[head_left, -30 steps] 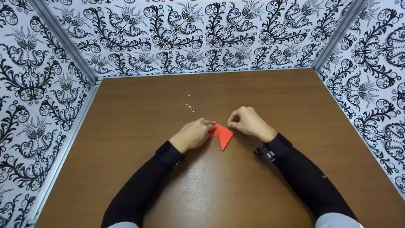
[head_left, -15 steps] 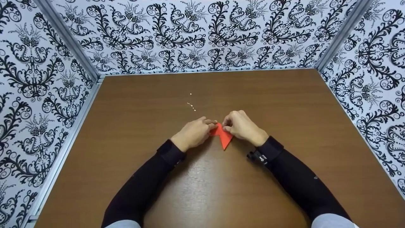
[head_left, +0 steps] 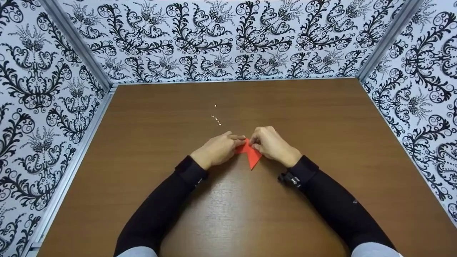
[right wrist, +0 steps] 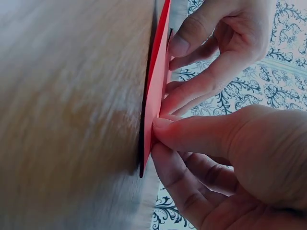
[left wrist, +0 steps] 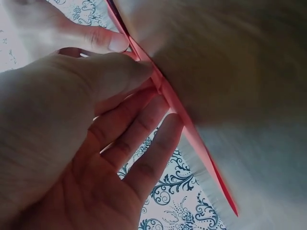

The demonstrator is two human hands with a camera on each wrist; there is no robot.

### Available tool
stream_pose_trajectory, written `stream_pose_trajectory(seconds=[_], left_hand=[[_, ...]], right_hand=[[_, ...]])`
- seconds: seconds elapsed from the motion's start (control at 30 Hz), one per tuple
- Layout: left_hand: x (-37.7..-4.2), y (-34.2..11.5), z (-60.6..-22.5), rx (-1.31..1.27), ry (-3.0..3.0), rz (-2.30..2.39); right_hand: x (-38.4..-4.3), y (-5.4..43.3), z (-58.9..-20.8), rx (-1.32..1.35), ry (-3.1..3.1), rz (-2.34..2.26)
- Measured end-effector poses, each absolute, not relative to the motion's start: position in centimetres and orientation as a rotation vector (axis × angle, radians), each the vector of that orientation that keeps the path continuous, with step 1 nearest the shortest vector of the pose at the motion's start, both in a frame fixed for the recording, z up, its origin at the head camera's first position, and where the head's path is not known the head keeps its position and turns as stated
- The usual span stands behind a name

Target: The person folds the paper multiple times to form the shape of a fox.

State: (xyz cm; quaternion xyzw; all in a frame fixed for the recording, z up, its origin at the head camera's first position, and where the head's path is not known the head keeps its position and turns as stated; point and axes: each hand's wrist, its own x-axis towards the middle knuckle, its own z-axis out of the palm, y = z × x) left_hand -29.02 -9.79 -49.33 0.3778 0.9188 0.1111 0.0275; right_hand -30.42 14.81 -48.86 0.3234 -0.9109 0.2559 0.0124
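Note:
A folded piece of red paper (head_left: 253,157) lies on the wooden table, with one sharp point toward the person. My left hand (head_left: 217,150) rests on its left part, fingers fairly straight; in the left wrist view the fingertips (left wrist: 173,120) press against the paper (left wrist: 192,132). From the other side my right hand (head_left: 273,144) pinches a fold near the paper's upper middle. The right wrist view has its thumb and bent index finger meeting at the surface of the paper (right wrist: 152,103). Both hands cover parts of the sheet.
The brown table (head_left: 303,107) is bordered by patterned black-and-white walls (head_left: 228,35) at the back and sides. Small bright spots (head_left: 216,119) show on the tabletop beyond the hands. Dark sleeves (head_left: 160,203) cover both forearms.
My right hand has moved left and slightly nearer the person, from beside the paper onto it, and now pinches it. The left hand has stayed on the paper's left part.

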Motion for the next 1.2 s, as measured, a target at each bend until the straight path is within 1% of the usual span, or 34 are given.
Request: stream_pose_trajectory(seconds=[0.27, 0.73, 0.93, 1.2], left_hand=[[-29.4, -10.9, -48.8, 1.111, 2.853, 0.422], [-30.6, -14.7, -48.3, 0.654, 3.043, 0.486], [-30.7, -15.2, -48.3, 0.596, 3.034, 0.511], [-30.9, -14.5, -48.1, 0.557, 2.997, 0.525]], right_hand=[[-30.5, 14.7, -49.2, 1.056, -2.795, 0.809], [-30.3, 14.2, -49.2, 1.018, -2.798, 0.827], [-30.3, 14.2, -49.1, 0.995, -2.812, 0.823], [-30.2, 14.7, -49.3, 0.980, -2.812, 0.824]])
